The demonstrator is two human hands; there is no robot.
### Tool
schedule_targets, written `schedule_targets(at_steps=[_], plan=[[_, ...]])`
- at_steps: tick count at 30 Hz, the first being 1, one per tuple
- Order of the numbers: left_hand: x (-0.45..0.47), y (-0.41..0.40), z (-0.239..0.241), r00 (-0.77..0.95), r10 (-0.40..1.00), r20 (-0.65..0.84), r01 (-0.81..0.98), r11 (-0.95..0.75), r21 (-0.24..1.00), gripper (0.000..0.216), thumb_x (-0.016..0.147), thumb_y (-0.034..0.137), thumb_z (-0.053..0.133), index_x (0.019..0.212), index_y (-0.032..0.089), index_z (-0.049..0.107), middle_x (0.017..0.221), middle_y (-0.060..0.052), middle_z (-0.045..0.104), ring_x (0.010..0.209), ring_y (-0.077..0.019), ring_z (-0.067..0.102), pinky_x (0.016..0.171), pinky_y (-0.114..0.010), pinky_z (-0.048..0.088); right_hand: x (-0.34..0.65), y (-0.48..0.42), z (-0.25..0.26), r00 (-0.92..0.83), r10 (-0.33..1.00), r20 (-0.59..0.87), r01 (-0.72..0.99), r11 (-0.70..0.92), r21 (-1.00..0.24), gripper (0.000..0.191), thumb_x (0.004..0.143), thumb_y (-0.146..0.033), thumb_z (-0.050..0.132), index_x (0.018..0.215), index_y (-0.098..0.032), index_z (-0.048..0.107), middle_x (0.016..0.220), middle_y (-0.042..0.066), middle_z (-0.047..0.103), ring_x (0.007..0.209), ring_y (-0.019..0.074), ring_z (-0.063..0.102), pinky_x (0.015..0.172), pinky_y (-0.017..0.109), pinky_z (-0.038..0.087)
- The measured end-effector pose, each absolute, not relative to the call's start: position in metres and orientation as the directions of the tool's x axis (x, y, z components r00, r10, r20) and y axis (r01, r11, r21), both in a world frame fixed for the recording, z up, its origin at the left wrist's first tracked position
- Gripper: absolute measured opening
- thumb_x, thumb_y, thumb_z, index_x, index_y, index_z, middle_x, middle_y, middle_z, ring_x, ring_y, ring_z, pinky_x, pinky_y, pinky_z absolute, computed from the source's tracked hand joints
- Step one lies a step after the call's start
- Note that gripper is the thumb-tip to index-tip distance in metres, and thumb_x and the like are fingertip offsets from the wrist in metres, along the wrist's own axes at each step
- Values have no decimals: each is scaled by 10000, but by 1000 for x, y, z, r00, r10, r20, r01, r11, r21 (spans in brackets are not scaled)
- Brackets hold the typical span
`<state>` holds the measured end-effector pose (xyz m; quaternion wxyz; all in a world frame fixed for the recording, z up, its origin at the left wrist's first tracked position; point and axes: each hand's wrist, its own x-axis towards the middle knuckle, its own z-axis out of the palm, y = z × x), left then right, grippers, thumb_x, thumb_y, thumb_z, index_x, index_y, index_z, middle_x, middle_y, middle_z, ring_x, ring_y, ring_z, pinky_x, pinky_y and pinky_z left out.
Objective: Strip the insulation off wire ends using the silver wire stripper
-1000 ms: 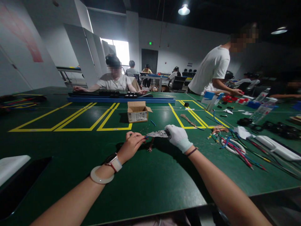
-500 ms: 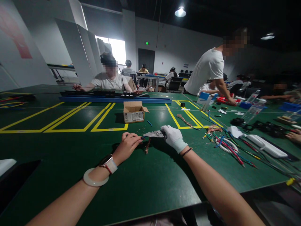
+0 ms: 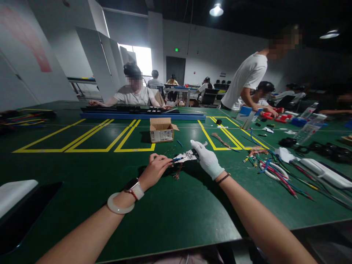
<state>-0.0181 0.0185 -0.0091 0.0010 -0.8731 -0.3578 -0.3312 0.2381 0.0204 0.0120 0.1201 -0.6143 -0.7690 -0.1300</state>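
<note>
My left hand (image 3: 155, 169), bare with a watch and a pale bangle on the wrist, pinches a short blue wire (image 3: 176, 159) by its end. My right hand (image 3: 206, 158), in a white glove, is closed around the handles of a metal wire stripper (image 3: 187, 156). The stripper's jaws point left and meet the wire's free end. Both hands hover just above the green table (image 3: 170, 212). A small tuft of bare copper strands (image 3: 178, 171) lies on the table under the tool.
An open cardboard box (image 3: 162, 130) stands behind the hands inside yellow floor-tape markings. Several loose coloured wires (image 3: 275, 172) sprawl to the right. A long blue rail (image 3: 143, 116) crosses the far table, with a seated person behind it. Another person in white leans over at right.
The glove's fingers have loosened and spread along the stripper handles. The blue wire now shows more clearly between my left fingers and the jaws. The hands stay in the same spot.
</note>
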Motion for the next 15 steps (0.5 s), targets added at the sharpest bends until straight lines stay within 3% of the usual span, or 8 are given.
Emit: schedule_targets(at_steps=[6,15], plan=[[-18,19,-10,534,615,580,614,-754,234,268,979,230,414,1055,189,667,999,-70,676,933,-209,546,880,-392,362,239,19,12,-239,877,417,963,270,-16,745,790,-16,343,1484,-280,274,1457,27,428,1086,186,596,795,286,541],[-19,18,-7,530,613,586,613,-754,235,243,964,212,443,1048,190,670,1012,-72,679,956,-217,559,903,-416,357,244,23,0,-254,852,458,939,330,-93,542,865,-80,376,1381,-234,439,1302,42,576,1038,157,603,835,248,482]])
